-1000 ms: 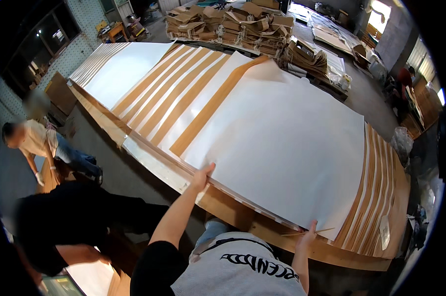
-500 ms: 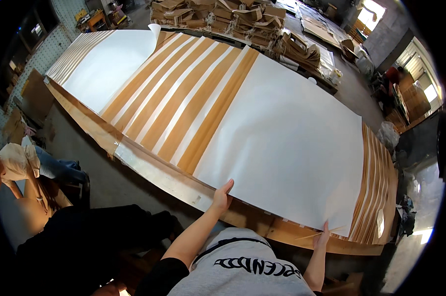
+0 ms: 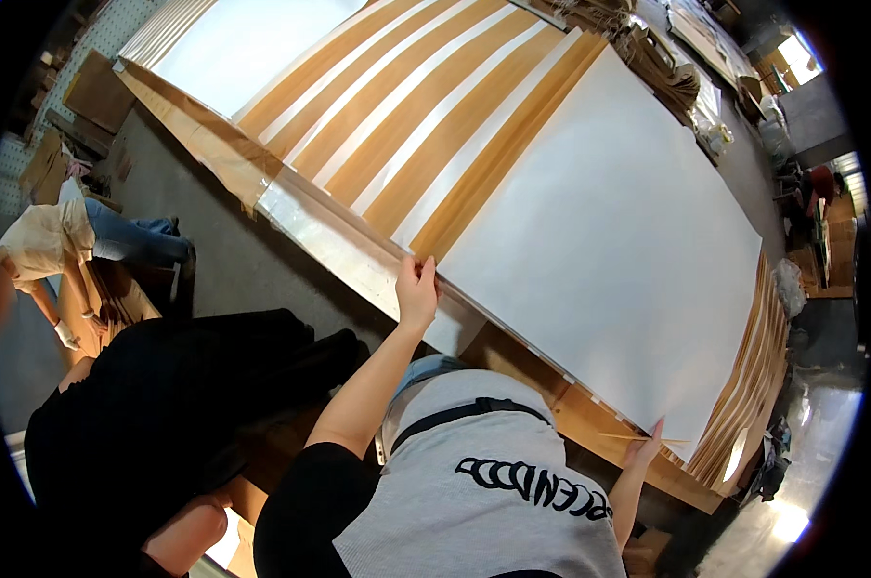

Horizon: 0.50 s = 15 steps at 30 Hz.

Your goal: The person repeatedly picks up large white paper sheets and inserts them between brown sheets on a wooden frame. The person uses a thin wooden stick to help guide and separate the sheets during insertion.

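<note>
A large white sheet (image 3: 609, 250) lies over a fanned stack of overlapping brown and white sheets (image 3: 435, 111) on a long table. At the sheet's near left corner, beside the last brown strip, my left hand (image 3: 418, 292) is closed with its fingertips on the edge. Its fingers partly hide which layer they pinch. Near the sheet's right front corner, my right hand (image 3: 641, 451) is closed around a thin wooden stick (image 3: 674, 442). Its thumb rests on the white sheet's edge, and the other fingers are mostly hidden.
The table's wooden front edge (image 3: 517, 366) runs close to my body. At left, one person (image 3: 45, 246) bends over brown boards, and another in black (image 3: 175, 405) is close beside me. Piled brown material (image 3: 657, 72) stands behind the table.
My left hand has moved left along the near edge, from the white sheet to its corner by the brown strip. My right hand stays near the right corner with the stick. The view has turned.
</note>
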### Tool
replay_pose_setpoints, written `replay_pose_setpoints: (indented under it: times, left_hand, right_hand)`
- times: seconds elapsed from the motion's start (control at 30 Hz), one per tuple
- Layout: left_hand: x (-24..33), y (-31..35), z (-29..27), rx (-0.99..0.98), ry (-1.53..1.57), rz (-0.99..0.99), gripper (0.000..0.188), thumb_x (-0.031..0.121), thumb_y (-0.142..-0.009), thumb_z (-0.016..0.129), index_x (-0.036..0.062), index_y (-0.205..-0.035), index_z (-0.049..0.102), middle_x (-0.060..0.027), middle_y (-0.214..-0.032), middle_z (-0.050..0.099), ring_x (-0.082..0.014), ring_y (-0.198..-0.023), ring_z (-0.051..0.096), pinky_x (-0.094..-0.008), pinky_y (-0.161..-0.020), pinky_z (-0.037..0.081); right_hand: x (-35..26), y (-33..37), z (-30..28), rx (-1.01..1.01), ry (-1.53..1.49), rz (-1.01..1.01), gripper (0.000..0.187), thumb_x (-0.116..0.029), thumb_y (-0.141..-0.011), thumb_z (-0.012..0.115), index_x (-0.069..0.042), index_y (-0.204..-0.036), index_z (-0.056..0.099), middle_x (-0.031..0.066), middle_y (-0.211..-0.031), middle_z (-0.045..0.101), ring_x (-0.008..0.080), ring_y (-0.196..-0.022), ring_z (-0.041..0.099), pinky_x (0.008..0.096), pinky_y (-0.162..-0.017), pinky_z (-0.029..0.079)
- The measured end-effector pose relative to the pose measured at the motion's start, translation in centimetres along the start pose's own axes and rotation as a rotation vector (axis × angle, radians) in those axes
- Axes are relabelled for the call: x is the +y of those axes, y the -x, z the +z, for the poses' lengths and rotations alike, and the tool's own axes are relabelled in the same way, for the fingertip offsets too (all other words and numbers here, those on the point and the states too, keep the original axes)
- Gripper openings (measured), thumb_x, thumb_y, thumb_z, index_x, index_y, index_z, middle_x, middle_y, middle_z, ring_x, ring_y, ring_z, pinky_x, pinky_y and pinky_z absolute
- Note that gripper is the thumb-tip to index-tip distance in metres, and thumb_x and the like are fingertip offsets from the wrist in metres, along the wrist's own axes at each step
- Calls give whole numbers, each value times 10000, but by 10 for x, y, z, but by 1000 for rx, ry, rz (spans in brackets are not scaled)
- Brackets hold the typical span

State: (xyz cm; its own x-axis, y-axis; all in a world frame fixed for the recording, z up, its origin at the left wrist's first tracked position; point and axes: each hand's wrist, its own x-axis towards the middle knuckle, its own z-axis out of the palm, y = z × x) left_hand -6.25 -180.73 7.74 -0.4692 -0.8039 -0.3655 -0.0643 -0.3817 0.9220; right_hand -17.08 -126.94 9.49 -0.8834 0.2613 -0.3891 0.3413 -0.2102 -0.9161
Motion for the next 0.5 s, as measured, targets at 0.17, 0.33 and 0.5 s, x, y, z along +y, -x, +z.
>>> replay_pose_setpoints:
  times: [0.17, 0.33, 0.5]
  left_hand:
    - [0, -3, 2, 22, 130, -105, 177, 174, -868, 490, 50, -766, 416, -29, -555, 440, -118, -406, 444, -236, -344, 340]
    - [2, -4, 9, 56, 144, -153, 179, 183, -874, 478, 50, -780, 403, -30, -561, 431, -129, -422, 467, -246, -350, 369]
    - [-3, -5, 8, 63, 153, -119, 195, 186, -882, 462, 33, -781, 395, -41, -562, 441, -120, -411, 467, -252, -345, 403]
  right_hand:
    - [-3, -1, -1, -15, -3, 40, 460, -306, -860, 503, -26, -1212, 405, 49, -1200, 448, 178, -1093, 405, 308, -922, 312]
    - [-4, 5, 12, 37, -22, 12, 456, -294, -863, 498, -11, -1208, 405, 56, -1197, 450, 184, -1081, 417, 318, -914, 328]
    - [-1, 2, 11, 61, 12, 0, 457, -283, -861, 504, 2, -1204, 406, 60, -1191, 456, 190, -1076, 426, 319, -922, 332]
